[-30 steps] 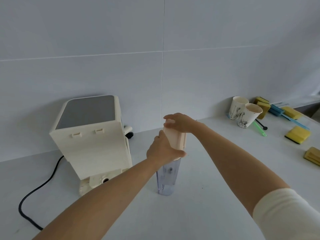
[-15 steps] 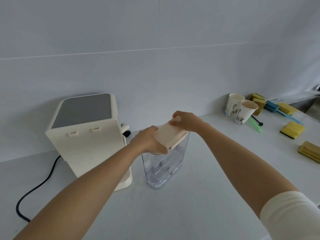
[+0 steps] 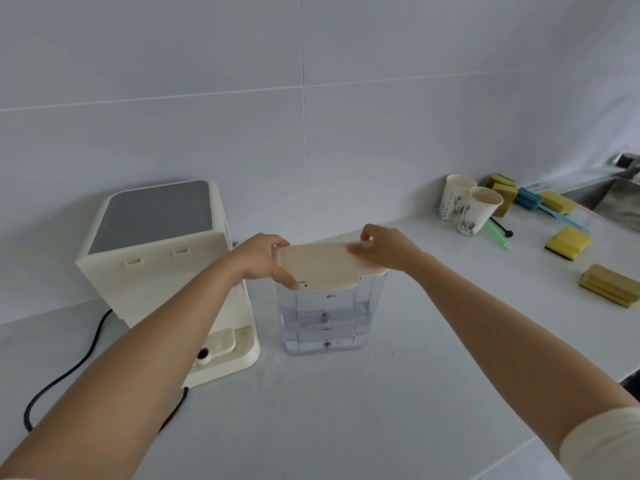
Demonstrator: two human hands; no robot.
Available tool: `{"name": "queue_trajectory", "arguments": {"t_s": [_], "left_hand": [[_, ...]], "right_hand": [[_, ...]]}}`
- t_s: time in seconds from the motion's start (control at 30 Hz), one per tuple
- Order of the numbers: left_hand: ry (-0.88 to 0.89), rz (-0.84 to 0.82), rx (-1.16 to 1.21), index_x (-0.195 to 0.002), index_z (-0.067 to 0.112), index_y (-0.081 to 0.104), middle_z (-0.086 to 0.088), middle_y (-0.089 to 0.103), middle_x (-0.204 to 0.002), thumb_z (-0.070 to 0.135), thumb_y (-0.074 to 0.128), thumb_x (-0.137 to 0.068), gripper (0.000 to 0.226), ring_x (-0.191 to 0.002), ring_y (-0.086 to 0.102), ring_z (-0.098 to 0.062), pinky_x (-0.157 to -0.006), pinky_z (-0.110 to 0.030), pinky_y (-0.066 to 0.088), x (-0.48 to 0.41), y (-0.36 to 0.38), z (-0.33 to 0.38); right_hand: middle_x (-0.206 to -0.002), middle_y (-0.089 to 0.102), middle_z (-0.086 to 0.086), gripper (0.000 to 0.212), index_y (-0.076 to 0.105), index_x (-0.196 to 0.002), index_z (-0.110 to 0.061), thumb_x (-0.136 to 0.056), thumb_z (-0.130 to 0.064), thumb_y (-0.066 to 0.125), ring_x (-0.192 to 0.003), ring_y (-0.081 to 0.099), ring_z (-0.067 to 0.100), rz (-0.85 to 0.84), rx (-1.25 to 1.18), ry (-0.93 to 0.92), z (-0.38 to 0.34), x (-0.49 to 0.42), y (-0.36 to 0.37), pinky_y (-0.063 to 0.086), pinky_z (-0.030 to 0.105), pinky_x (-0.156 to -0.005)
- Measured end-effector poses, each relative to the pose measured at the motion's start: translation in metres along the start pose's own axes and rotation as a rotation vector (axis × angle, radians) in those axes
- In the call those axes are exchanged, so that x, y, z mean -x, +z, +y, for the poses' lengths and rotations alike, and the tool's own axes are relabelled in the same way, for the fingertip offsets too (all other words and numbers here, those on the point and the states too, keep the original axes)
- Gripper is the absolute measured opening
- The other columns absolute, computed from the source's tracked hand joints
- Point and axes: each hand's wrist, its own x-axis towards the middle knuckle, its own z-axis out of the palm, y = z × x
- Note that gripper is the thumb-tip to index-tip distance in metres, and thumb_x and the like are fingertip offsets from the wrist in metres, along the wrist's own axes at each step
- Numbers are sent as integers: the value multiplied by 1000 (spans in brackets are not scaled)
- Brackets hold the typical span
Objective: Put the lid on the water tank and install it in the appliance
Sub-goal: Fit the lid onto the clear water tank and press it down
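Observation:
A clear plastic water tank (image 3: 325, 320) with some water in it stands upright on the white counter, just right of the appliance. A cream lid (image 3: 322, 266) lies flat across the tank's top. My left hand (image 3: 265, 259) grips the lid's left end and my right hand (image 3: 384, 249) grips its right end. The cream appliance (image 3: 156, 271) with a grey top panel stands to the left, its bare base ledge (image 3: 228, 351) facing the tank.
A black power cord (image 3: 69, 372) trails left from the appliance. At the back right stand two paper cups (image 3: 467, 209), several yellow sponges (image 3: 568, 242), a blue brush and a green utensil. A tiled wall runs close behind everything.
The tank has been turned from end-on to broadside toward me. The lid has gone from tilted to level on the tank's top, with my hands now spread to its two ends.

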Motion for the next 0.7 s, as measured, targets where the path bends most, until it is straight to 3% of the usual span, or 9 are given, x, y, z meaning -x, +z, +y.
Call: {"name": "queue_trajectory", "arguments": {"t_s": [0.1,0.27,0.33,0.47,0.53,0.6,0.7], "left_hand": [[24,0,32,-126,16,52,-1,52,-112,14,85,-57,76,-103,50,-21,-82,-29,41,-1,0,-4],[68,-16,142,-129,19,48,-1,53,-117,14,83,-60,77,-110,52,-22,-79,-27,42,-1,3,-13],[81,-25,224,-135,23,39,1,49,-120,15,82,-64,83,-112,50,-19,-87,-26,40,0,8,-21],[61,-38,397,-144,29,20,1,46,-124,24,85,-59,108,-119,47,-19,-101,-29,36,0,17,-42],[51,-77,414,-145,31,16,2,44,-133,46,88,-39,130,-124,44,-18,-109,-34,33,0,24,-51],[38,-131,417,-144,32,16,0,40,-143,57,86,-23,142,-131,40,-19,-112,-35,31,-1,36,-58],[19,-162,447,-143,32,18,3,32,-149,45,87,-32,131,-136,33,-19,-107,-29,30,-4,55,-66]], "right_hand": [[-107,63,13,37,53,-104,-9,-84,-40,46,-79,46,21,21,-4,8,2,2,2,36,32,-69],[-88,52,6,32,50,-99,-9,-85,-37,45,-76,46,22,44,-61,29,4,5,5,36,31,-68],[-94,55,8,33,49,-100,-9,-86,-39,46,-78,47,21,31,-117,23,6,7,7,38,31,-68],[-133,46,12,60,36,-133,-11,-85,-45,52,-104,49,24,-23,-395,-11,16,11,13,39,29,-79],[-145,35,12,73,22,-142,-17,-83,-45,55,-122,44,28,-55,-548,-12,26,15,15,39,31,-93],[-148,30,14,82,10,-146,-19,-83,-40,58,-128,40,29,-103,-655,-28,37,18,19,36,36,-106],[-138,38,7,88,11,-142,-22,-76,-23,70,-123,42,23,-189,-732,-123,48,29,27,39,29,-99]]}}
